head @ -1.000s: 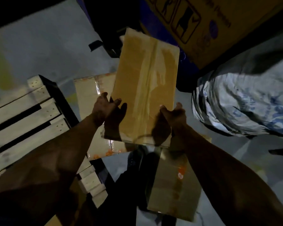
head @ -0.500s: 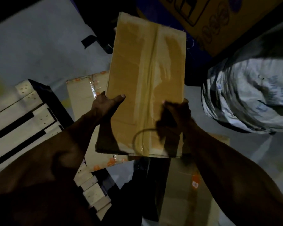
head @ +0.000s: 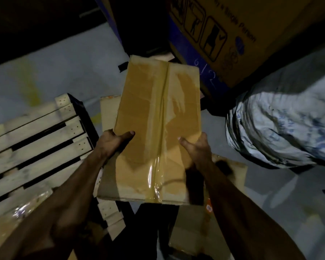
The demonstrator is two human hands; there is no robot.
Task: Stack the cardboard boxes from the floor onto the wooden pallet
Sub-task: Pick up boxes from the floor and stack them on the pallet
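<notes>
The taped box (head: 158, 128), right of the pallet (head: 36, 137), is clasped by left hand (head: 113, 142) and right hand (head: 197, 149); seemingly stiff, light, slippery-taped.

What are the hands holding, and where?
A flat brown taped cardboard box, gripped by left hand and right hand on opposite long sides.

The pale slatted wooden pallet (head: 32, 145) is cut off by the left edge and blurred; 2 flat cardboard boxes (head: 204, 229) on the floor are largely hidden beneath the tape-sealed brown carton (head: 158, 128), whose underside cannot be seen
</notes>
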